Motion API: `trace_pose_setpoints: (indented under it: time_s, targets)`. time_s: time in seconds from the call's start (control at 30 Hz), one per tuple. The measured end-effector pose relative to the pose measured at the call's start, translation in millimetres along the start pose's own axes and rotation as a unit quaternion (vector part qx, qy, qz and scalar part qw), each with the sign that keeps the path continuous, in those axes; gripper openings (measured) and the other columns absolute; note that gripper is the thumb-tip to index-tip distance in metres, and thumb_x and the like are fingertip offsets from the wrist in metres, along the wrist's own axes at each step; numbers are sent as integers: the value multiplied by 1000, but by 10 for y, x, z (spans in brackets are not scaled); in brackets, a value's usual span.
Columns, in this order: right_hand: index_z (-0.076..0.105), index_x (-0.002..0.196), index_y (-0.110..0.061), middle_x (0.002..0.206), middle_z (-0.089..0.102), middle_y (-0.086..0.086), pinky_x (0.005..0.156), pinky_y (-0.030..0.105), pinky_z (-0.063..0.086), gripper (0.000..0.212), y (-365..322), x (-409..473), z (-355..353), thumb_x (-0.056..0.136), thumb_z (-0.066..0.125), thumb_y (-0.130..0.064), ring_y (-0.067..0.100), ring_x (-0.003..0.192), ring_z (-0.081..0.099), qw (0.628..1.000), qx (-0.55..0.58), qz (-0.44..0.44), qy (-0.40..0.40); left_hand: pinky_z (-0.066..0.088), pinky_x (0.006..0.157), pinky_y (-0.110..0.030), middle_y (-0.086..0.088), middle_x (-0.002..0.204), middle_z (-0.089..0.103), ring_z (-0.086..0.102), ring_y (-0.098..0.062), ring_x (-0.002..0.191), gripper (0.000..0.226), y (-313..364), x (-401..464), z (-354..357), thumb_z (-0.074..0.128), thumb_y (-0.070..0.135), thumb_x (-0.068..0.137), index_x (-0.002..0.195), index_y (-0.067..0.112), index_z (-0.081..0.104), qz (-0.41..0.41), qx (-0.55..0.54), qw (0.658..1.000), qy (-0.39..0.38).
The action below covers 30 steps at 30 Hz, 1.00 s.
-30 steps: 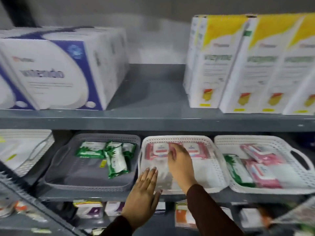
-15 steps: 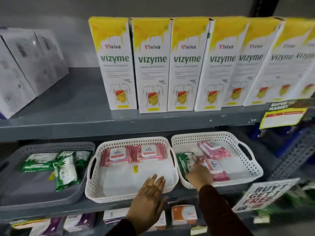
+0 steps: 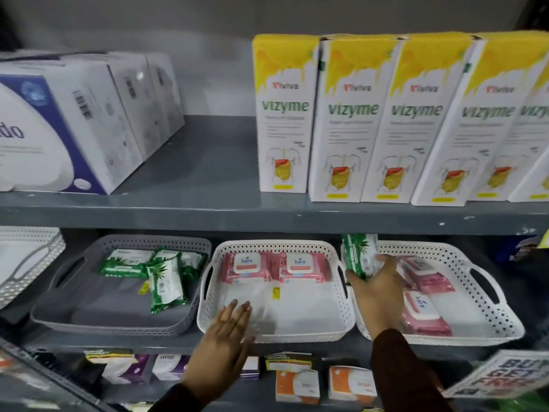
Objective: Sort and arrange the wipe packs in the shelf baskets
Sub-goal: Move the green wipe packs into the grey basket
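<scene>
Three baskets stand side by side on the middle shelf. The grey basket (image 3: 56, 319) on the left holds several green wipe packs (image 3: 165, 281). The white middle basket (image 3: 276, 334) has two pink wipe packs (image 3: 246, 267) at its back. The white right basket (image 3: 490, 331) contains several pink packs (image 3: 424, 310). My right hand (image 3: 377, 289) is shut on a green wipe pack (image 3: 358, 257), held upright above the gap between the middle and right baskets. My left hand (image 3: 228, 331) rests flat, fingers apart, on the middle basket's front rim.
Above, the upper shelf (image 3: 208, 206) carries yellow-and-white Vizyme cartons (image 3: 350, 120) on the right and white-and-blue boxes (image 3: 74, 123) on the left. Small boxes (image 3: 297, 385) fill the shelf below. A promo sign (image 3: 505, 379) hangs at lower right. Another white basket (image 3: 26, 263) sits far left.
My right hand has lifted the green pack out of the right basket and raised it leftward. The view swung back to the left. The left hand stays on the middle basket.
</scene>
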State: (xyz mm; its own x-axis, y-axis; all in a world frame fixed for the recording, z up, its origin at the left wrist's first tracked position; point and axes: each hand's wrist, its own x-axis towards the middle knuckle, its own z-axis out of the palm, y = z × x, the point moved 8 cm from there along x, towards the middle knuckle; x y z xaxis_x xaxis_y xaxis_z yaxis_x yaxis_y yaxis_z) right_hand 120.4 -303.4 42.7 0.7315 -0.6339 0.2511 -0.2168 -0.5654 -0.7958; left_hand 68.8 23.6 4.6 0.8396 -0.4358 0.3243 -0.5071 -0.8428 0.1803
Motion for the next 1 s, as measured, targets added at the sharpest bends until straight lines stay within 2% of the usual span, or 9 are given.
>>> trace_pose_setpoints:
  time_s: [0.13,0.27,0.37,0.47,0.63,0.73,0.8,0.9,1.0]
  targets:
    - [46,111,-25,83,70,3,58,35,51,61,-557,-214,240,70,89,-40,29,74,66,998,23,-59,18,4,119,-22,-14,143,53,45,-34,135,68,-622,-206,-302,19,50,105,137,1,54,-72,-2,997,21]
    - [48,107,-30,76,65,-5,50,27,44,61,-1147,-607,822,66,91,-41,23,67,63,988,32,-141,-58,16,115,-29,-18,134,60,56,-36,124,74,-1242,-504,-529,13,48,105,131,-4,59,-115,28,993,19]
    - [52,107,-28,80,68,-1,51,27,43,62,-1601,-1024,1342,63,93,-40,24,70,62,969,9,-211,-126,23,109,-31,-15,130,64,60,-33,120,74,-1624,-758,-631,12,49,105,129,0,62,-140,36,989,6]
    - [60,107,-23,82,71,2,55,29,46,59,-2054,-1520,1890,61,93,-41,26,72,66,947,-13,-271,-174,25,110,-31,-11,130,65,59,-30,121,64,-1984,-976,-716,22,48,105,130,4,63,-155,32,987,-1]
    - [64,104,-19,85,72,8,60,34,50,52,-2678,-2276,2728,67,87,-48,31,80,68,898,-49,-349,-263,26,109,-32,-11,127,67,61,-28,119,42,-2393,-1159,-827,52,30,96,127,5,65,-164,55,985,24]
    - [65,106,-15,89,72,13,65,36,52,51,-2925,-2579,3115,71,85,-47,33,84,68,885,-73,-366,-279,30,112,-35,-9,132,64,58,-26,123,41,-2457,-1211,-833,59,27,96,132,7,61,-148,39,988,27]
    - [63,117,-11,101,68,19,73,40,53,54,-2990,-2696,3335,83,76,-51,35,94,65,886,-84,-348,-294,29,115,-36,-8,137,60,54,-24,128,42,-2481,-1244,-830,56,28,100,137,9,57,-137,25,990,27]
    - [64,119,-9,120,58,21,87,42,49,44,-2968,-2820,3600,100,54,-47,39,111,52,871,-148,-334,-328,16,120,-34,-3,146,53,44,-19,137,43,-2481,-1284,-859,48,32,104,143,14,50,-123,6,992,30]
    - [66,120,-14,129,53,18,95,42,45,36,-2935,-2858,3643,104,45,-38,38,119,46,853,-187,-335,-355,11,120,-32,-5,147,51,41,-21,139,44,-2471,-1299,-876,47,33,104,144,14,49,-128,-4,991,39]
